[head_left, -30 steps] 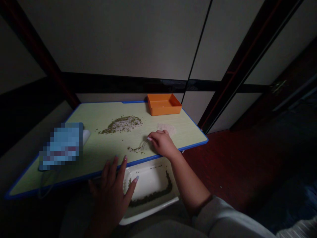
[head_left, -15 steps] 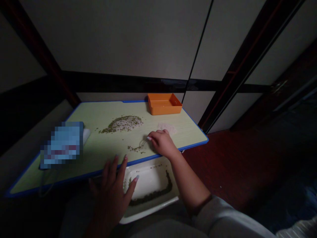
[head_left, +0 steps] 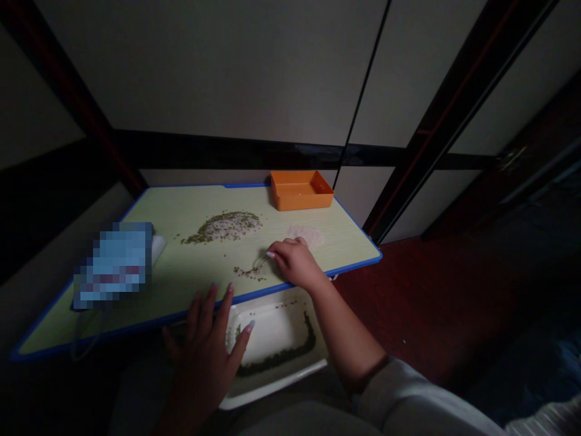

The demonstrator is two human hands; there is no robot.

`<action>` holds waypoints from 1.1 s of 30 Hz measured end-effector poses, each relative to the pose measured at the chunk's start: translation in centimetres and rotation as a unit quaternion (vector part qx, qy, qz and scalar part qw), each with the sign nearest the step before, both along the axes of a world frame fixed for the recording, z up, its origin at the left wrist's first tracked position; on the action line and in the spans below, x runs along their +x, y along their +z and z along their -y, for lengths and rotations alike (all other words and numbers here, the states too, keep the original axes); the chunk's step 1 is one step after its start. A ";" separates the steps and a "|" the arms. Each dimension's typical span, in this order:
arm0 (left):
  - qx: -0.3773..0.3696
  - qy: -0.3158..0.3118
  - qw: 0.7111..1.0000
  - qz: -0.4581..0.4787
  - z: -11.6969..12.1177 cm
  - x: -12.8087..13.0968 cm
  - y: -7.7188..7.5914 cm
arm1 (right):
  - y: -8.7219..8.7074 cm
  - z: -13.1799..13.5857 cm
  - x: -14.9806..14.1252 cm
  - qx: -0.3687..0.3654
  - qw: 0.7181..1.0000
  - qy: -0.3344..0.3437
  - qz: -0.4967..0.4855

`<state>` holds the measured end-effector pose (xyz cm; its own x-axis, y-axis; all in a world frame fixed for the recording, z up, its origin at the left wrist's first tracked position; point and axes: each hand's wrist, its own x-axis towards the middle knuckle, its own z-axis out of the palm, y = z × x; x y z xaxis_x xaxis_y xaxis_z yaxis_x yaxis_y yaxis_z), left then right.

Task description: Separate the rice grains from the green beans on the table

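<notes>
- While our right hand (head_left: pixel 295 261) leans over the surface (head_left: pixel 181 266), its thumb and forefinger are pinched together on a thin see-through tool (head_left: pixel 260 264); we cannot tell its exact shape.
- Leaving the fingertips toward 8 o'clock, the tool has its long axis running roughly from 2 to 8, with its far end touching or just above the small scatter of green and pale grains (head_left: pixel 247 274).
- That scatter lies at about 8 o'clock from our right hand, near the blue edge, so the right is the nearer of our two hands.
- Our left hand (head_left: pixel 202 351) has its fingers spread apart and nothing visible in its grasp; from its palm, the scatter is toward 1 o'clock. Its thumb reaches over the white basin (head_left: pixel 281 383).
- At 10 o'clock from our right hand we see the larger mixed heap (head_left: pixel 230 226), well apart from the tool.
- Close beyond our right knuckles, toward 1 o'clock, is the pale patch of grains (head_left: pixel 305 233), partly hidden by the hand; the orange tray (head_left: pixel 303 202) sits farther off at 12.
- Below the surface's near edge, around 7 o'clock from our right hand, the basin carries a dark green band of grains (head_left: pixel 279 361) along its inside.
</notes>
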<state>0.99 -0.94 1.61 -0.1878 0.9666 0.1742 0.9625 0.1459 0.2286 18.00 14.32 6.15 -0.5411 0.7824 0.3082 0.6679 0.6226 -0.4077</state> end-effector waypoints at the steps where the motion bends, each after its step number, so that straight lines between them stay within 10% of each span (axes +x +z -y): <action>1: 0.001 -0.001 1.000 -0.001 0.0 0.0 0.0 | 0.0 0.0 0.0 -0.002 1.000 0.002 0.001; 33: 0.002 0.004 1.000 0.001 0.1 0.3 0.2 | -0.3 -0.2 -0.6 0.014 0.999 0.035 -0.008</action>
<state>1.29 -1.02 1.83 -0.1955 0.9644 0.1781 0.9611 0.1523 0.2303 17.41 14.48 5.89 -0.5896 0.7330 0.3393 0.6151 0.6797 -0.3995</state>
